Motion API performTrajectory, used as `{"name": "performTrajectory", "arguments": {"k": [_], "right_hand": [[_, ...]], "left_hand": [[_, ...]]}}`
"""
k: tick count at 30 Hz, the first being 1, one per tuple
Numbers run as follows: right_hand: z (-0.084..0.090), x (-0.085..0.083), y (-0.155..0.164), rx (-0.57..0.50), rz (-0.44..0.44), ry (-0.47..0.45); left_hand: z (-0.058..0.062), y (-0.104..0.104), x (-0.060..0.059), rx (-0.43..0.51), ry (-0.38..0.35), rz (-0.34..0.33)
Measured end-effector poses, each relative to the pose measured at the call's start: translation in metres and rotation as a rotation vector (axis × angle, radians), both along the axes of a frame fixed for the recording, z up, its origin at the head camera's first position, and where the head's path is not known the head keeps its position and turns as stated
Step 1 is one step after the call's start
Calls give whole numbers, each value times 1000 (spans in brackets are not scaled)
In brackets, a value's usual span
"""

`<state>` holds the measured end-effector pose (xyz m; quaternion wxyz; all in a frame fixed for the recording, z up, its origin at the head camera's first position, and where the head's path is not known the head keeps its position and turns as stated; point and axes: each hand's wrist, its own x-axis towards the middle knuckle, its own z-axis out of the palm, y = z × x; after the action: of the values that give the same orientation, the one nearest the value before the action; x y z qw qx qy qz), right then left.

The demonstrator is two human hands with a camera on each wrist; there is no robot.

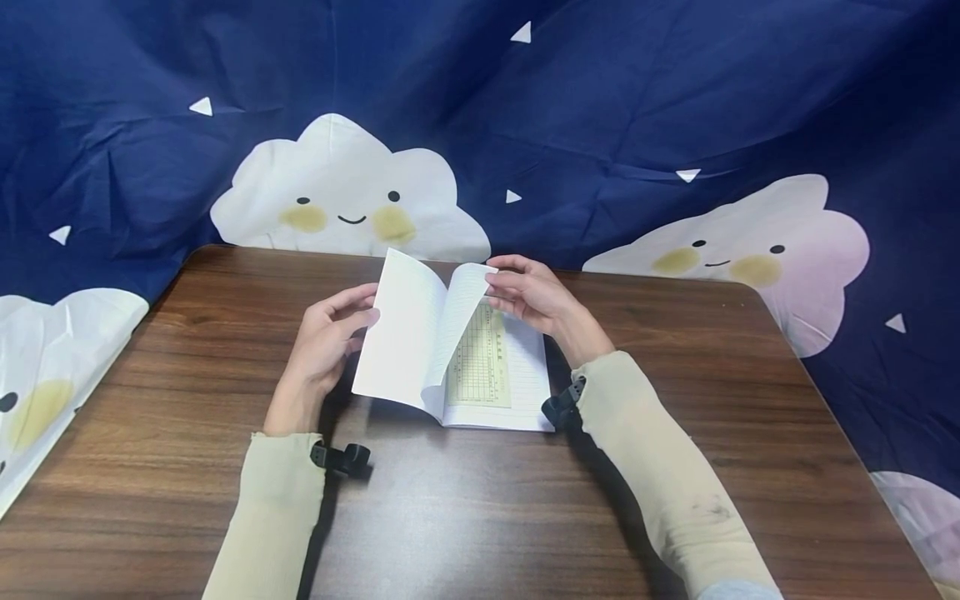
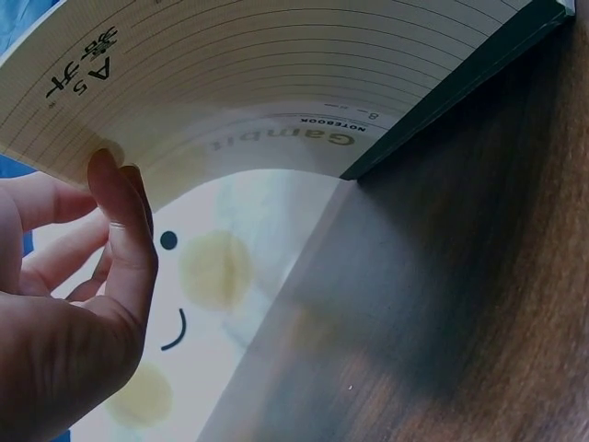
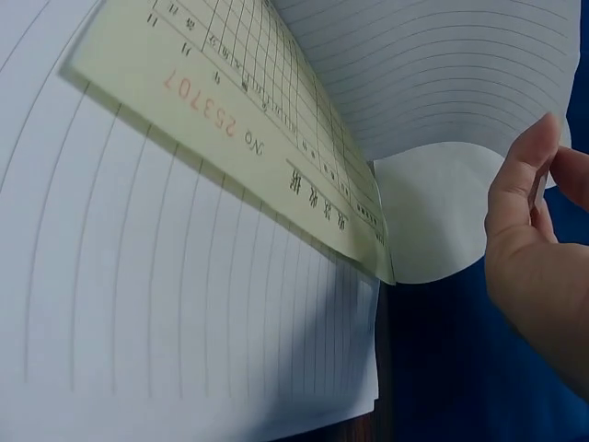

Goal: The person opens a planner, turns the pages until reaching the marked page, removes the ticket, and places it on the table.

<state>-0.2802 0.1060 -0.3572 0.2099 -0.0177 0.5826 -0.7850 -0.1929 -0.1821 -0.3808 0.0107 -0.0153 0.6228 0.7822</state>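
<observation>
A curved lined page (image 1: 461, 321) is pinched by the right hand (image 1: 528, 293); the notebook's (image 1: 450, 350) raised cover (image 1: 397, 333), at 9 o'clock, is gripped by the left hand (image 1: 330, 337).

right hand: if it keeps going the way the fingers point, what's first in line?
The right hand points left. Its fingertips already pinch the lifted page, so that comes first; beyond it, probably the raised cover. Depth is unclear.
</observation>
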Motion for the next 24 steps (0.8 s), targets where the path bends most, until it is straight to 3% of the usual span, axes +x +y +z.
{"name": "performTrajectory", "arguments": {"k": [24], "right_hand": [[-2,2,-20,-24,30,18]], "left_hand": [[2,1,2,-5,0,-18]]}}
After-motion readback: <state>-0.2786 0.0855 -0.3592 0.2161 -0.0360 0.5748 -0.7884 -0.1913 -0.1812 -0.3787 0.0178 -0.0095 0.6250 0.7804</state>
